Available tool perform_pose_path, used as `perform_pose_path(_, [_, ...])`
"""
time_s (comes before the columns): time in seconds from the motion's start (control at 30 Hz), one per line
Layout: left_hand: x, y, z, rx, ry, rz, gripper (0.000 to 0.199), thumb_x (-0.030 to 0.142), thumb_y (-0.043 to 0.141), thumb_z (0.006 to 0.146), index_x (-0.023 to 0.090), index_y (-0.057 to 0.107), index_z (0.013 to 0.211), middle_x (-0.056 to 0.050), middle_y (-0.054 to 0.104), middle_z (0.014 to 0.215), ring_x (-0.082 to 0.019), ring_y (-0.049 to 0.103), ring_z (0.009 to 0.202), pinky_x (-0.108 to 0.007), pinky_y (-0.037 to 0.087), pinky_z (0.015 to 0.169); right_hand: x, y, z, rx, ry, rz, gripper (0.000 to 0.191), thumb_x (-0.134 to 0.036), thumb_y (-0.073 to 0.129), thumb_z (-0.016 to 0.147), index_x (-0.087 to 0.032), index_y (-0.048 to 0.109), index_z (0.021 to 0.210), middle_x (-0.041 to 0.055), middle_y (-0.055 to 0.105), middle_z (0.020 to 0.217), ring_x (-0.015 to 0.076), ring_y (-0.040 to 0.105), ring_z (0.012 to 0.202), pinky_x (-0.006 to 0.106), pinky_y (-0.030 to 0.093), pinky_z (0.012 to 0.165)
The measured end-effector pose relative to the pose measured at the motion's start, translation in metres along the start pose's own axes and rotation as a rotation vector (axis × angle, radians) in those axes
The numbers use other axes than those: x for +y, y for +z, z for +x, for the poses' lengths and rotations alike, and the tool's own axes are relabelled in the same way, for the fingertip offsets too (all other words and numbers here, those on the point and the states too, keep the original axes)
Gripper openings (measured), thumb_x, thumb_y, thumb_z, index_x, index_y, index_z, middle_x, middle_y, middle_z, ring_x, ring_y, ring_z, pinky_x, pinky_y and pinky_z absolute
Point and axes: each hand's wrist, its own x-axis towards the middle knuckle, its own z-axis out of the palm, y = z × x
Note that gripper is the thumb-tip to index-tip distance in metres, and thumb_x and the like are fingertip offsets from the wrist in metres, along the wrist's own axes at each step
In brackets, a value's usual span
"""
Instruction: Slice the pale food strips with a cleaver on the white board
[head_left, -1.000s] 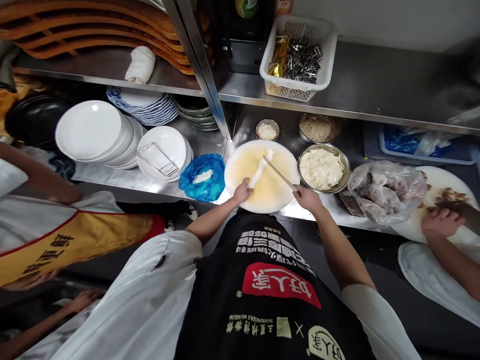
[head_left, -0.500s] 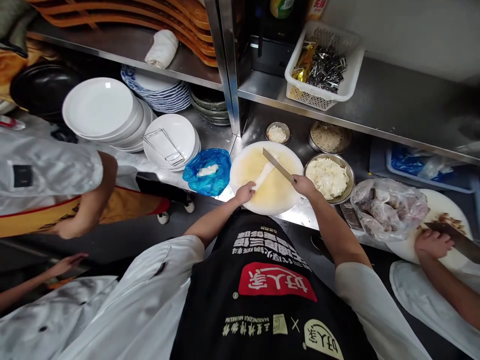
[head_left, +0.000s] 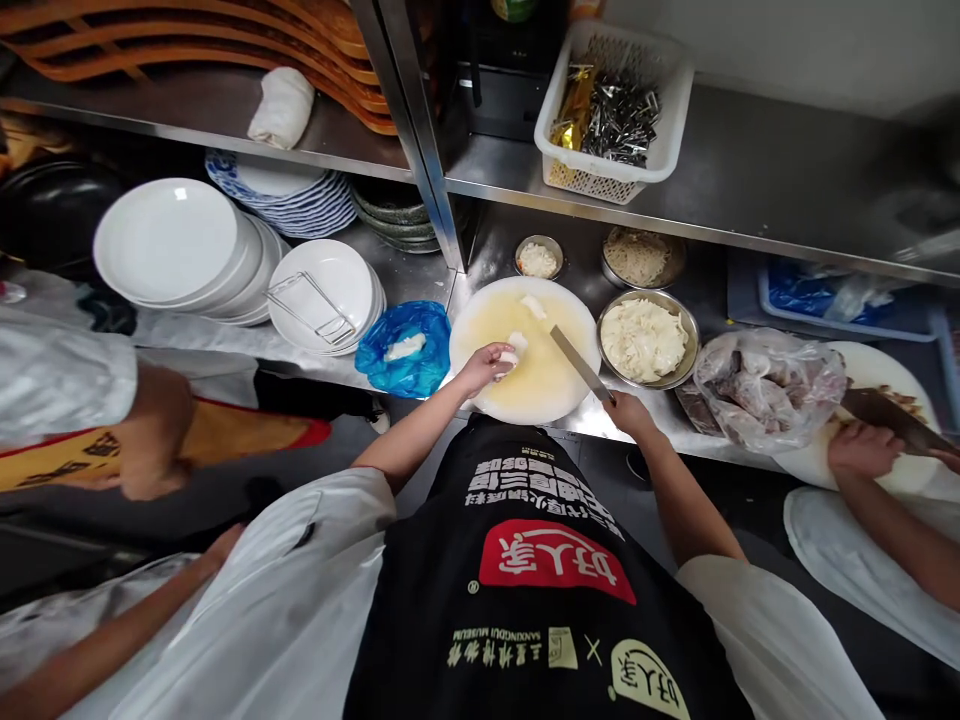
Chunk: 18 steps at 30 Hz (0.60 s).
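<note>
My left hand (head_left: 486, 366) is closed around a white piece of food (head_left: 517, 345), whose kind I cannot make out, over the near left part of the round cutting board (head_left: 536, 395). In my right hand (head_left: 630, 414) is the handle of a kitchen knife (head_left: 576, 358). Its blade slants up and left over the board's right half. Near the board's far edge lies a second white piece (head_left: 534, 306), apart from both hands. Beside the board on the right stands a metal bowl (head_left: 690, 372) heaped with pale slices (head_left: 643, 338).
A blue plastic bag (head_left: 371, 335) with a white piece lies left of the board, near stacked plates (head_left: 172, 235). Behind are two smaller bowls and a shelf with a white basket (head_left: 615, 170). At right, a co-worker's hand (head_left: 866, 450) holds a cleaver; other people stand left.
The long white strip on the board is now in two parts. My left hand has lifted one part, and the knife has moved to the right and nearer me. The view has shifted slightly.
</note>
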Motion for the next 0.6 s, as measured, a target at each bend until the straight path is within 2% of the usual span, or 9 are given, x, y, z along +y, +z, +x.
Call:
perform_pose_path(0.1, [0.043,0.021,0.013,-0.081,-0.005,0.062,0.047,0.026,0.079,0.066,0.022,0.064,0.110,0.000,0.064,0.088,-0.009,0.054,0.066,-0.018,0.035,0.052,0.009,0.021,-0.023,0.033,0.062,0.105,0.033,-0.035,0.049,0.098,-0.016,0.070,0.114,0.0129,0.074,0.100,0.0238,0.066,0.090,0.025,0.038,0.070])
perform_pose_path(0.2, [0.084,0.046,0.033,-0.076,0.031,0.163,0.038,0.022,0.076,0.068,0.020,0.064,0.105,0.002,0.058,0.079,-0.007,0.050,0.061,-0.017,0.031,0.052,0.004,0.036,-0.035,0.075,0.122,0.218,0.031,-0.036,0.049,0.097,-0.016,0.070,0.108,0.0121,0.074,0.096,0.0233,0.065,0.087,0.025,0.037,0.068])
perform_pose_path(0.33, [0.121,0.079,0.067,-0.069,0.138,0.255,0.034,0.016,0.071,0.072,0.019,0.062,0.105,0.005,0.051,0.072,-0.007,0.048,0.059,-0.019,0.037,0.057,-0.006,0.043,-0.039,0.113,0.219,0.322,0.030,-0.035,0.048,0.096,-0.015,0.070,0.100,0.0122,0.073,0.091,0.0223,0.063,0.081,0.025,0.037,0.065])
perform_pose_path(0.4, [0.125,0.091,0.084,-0.094,0.201,0.341,0.035,0.014,0.068,0.074,0.019,0.062,0.109,0.005,0.051,0.073,-0.008,0.050,0.061,-0.021,0.041,0.061,-0.009,0.044,-0.039,0.118,0.243,0.353,0.029,-0.034,0.048,0.095,-0.015,0.070,0.099,0.0120,0.072,0.089,0.0220,0.063,0.080,0.025,0.037,0.064])
perform_pose_path(0.47, [0.116,0.097,0.097,-0.121,0.258,0.478,0.038,0.013,0.066,0.075,0.018,0.062,0.113,0.003,0.055,0.076,-0.010,0.053,0.064,-0.023,0.044,0.067,-0.010,0.045,-0.040,0.127,0.245,0.365,0.029,-0.034,0.048,0.095,-0.015,0.070,0.097,0.0119,0.072,0.089,0.0220,0.062,0.080,0.025,0.037,0.065])
perform_pose_path(0.53, [0.096,0.095,0.106,-0.135,0.289,0.670,0.042,0.012,0.065,0.077,0.018,0.061,0.118,0.001,0.061,0.083,-0.013,0.058,0.071,-0.026,0.046,0.073,-0.010,0.046,-0.040,0.137,0.233,0.360,0.029,-0.035,0.048,0.095,-0.016,0.070,0.098,0.0121,0.072,0.091,0.0225,0.062,0.081,0.026,0.037,0.065])
perform_pose_path(0.6, [0.067,0.084,0.108,-0.137,0.275,0.898,0.045,0.013,0.065,0.079,0.019,0.060,0.124,-0.003,0.066,0.094,-0.017,0.062,0.082,-0.028,0.047,0.080,-0.010,0.047,-0.040,0.134,0.226,0.351,0.031,-0.036,0.048,0.095,-0.016,0.070,0.100,0.0126,0.072,0.093,0.0231,0.063,0.082,0.026,0.037,0.066])
